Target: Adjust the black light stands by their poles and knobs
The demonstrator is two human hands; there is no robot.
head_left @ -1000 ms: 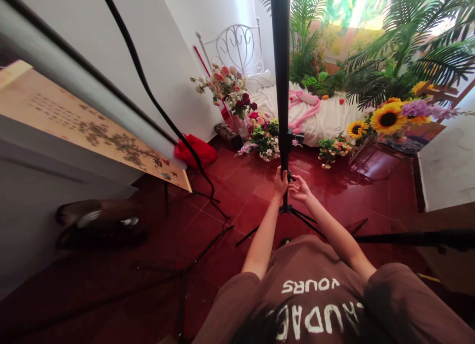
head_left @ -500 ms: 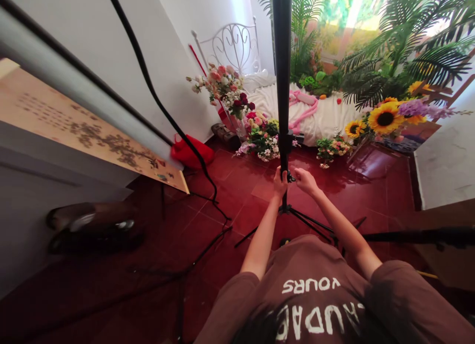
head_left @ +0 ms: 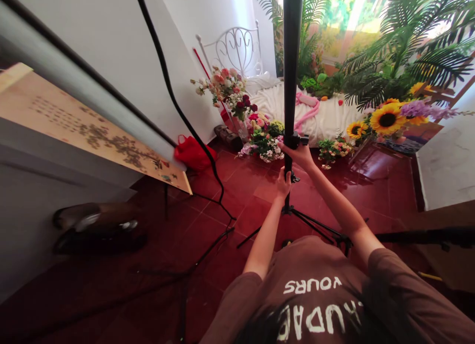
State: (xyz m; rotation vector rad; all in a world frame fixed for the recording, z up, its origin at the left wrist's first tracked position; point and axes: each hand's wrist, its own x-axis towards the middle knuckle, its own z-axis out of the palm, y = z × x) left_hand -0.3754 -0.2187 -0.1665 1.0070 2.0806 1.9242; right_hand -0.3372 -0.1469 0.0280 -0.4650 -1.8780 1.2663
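Note:
A black light stand (head_left: 292,62) rises upright in front of me, its legs (head_left: 311,220) spread on the floor. Low on the pole, my left hand (head_left: 284,183) is wrapped around it beside a small clamp knob (head_left: 295,177). My right hand (head_left: 302,156) grips the pole higher up, just under a black collar with a knob (head_left: 297,140); part of its fingers is hidden behind the pole and collar.
Artificial flowers (head_left: 260,131) and a white draped bed (head_left: 334,114) stand beyond the pole. Sunflowers (head_left: 388,117) and palm fronds (head_left: 401,52) are at right. A hanging scroll (head_left: 92,126), a black cable (head_left: 166,81) and a red bag (head_left: 193,153) lie leftward over the red tiled floor (head_left: 237,195).
My right hand has moved up from beside the lower clamp knob to the pole below the upper collar. My left hand stays on the lower pole. The view has shifted slightly.

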